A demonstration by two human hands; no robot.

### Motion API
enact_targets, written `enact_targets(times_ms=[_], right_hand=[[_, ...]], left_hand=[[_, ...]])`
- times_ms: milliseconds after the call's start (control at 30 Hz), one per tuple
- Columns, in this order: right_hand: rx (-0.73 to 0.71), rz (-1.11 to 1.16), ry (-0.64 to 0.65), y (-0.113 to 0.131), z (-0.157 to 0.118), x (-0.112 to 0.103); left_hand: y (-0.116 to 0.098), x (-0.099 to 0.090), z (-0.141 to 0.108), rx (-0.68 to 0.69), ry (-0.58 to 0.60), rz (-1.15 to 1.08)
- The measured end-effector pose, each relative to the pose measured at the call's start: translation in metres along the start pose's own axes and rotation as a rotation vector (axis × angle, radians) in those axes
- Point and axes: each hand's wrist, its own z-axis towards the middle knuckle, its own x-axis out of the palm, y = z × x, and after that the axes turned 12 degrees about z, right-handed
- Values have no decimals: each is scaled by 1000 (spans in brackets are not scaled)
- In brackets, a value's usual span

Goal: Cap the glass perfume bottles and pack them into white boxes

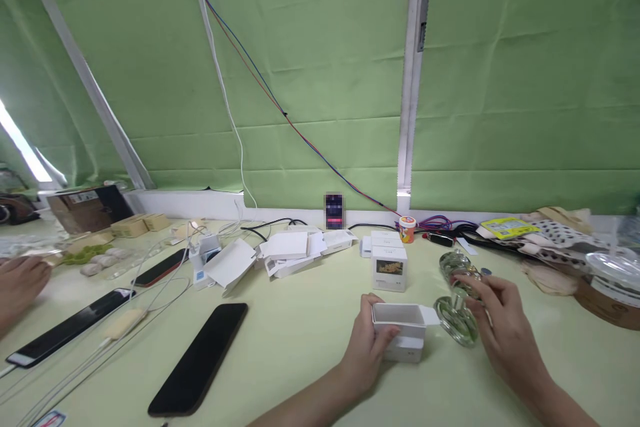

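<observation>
- Two hands at work, lower right of frame: my left hand (367, 340) grips an open white box (403, 328) on the pale green table (300, 333).
- My right hand (500, 320) clasps a clear glass piece (457, 293), just right of the box.
- Black phone (200, 357) lies lower left.

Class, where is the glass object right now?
In the head view, right of centre on the table, the glass object is in the right hand, beside the open white box the left hand holds.
</observation>
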Motion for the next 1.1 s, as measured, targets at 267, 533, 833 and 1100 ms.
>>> enact_targets(times_ms=[267,533,833,1100], right_hand=[[-74,-273,290,-21,-2,12],[157,-211,468,-12,-7,10],[182,439,-193,20,5,-2],[-12,673,-12,52,-12,1]], left_hand=[[1,-6,3,21,85,6],[1,-9,3,81,132,55],[1,-4,-2,235,147,159],[-4,5,-8,362,115,236]])
